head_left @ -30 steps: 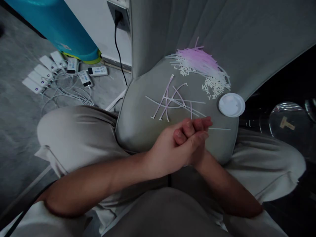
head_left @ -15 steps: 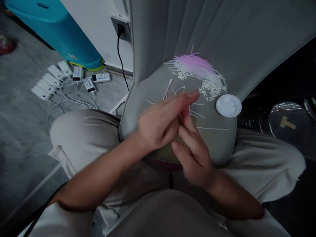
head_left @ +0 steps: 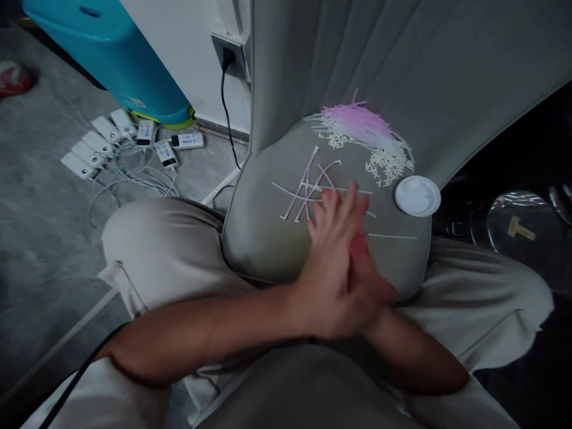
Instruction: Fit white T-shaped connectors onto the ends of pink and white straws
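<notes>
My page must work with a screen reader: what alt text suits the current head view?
A person's blurred hands touch over a grey chair seat. On it lie loose crossed sticks, a pink and white stick pile, small white pieces and a round white dish. White boxes and tangled cables lie on the floor at left.

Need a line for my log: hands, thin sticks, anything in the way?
Left hand and right hand together, blurred; nothing visibly held. Thin sticks crossed on grey seat, some with white connectors. Hands block part of that view.
</notes>
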### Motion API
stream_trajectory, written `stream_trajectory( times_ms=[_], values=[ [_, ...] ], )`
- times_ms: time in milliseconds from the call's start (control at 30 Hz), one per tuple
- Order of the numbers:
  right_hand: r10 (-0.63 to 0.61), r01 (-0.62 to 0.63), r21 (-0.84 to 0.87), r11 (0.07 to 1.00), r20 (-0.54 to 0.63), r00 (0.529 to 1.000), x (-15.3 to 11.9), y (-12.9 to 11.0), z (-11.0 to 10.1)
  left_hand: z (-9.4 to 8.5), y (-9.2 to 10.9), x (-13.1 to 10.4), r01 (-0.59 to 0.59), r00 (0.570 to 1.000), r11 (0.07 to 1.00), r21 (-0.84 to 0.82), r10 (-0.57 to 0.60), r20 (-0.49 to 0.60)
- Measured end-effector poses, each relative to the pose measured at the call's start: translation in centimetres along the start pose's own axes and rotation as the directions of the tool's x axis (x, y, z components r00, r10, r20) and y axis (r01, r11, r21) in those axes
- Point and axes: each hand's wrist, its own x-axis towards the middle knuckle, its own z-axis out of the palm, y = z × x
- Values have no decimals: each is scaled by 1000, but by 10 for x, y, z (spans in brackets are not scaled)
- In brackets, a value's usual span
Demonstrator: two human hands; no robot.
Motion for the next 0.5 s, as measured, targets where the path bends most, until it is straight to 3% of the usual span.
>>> stream_trajectory(
  times_ms=[100, 167, 233, 267, 300, 367, 500],
  values=[
    [113, -75, 251, 965, -142, 983, 19, 18, -31, 28, -6, -31, -151, 973, 987, -54, 158, 167],
    [174, -85, 343, 936, -239, 955, 23, 19, -46, 34, -9, -37, -212, 941, 976, -56, 219, 258],
    [247, -96, 451, 887, -287, 926, 19, 13, -45, 27, -10, -26, -116, 937, 993, -37, 121, 328],
    [260, -118, 425, 897, -293, 920, 15, 9, -39, 20, -10, -16, -88, 935, 994, -70, 106, 337],
    [299, -182, 379, 907, -278, 913, 11, 6, -31, 14, -10, -5, -31, 958, 996, -80, 52, 282],
    [303, -197, 359, 912, -269, 914, 3, 2, -12, 7, -9, 12, 54, 983, 994, -94, -36, 179],
    [171, -98, 203, 974, -382, 908, -3, 8, 0, 11, -4, 11, 142, 990, 961, -237, -141, 24]
  ],
)
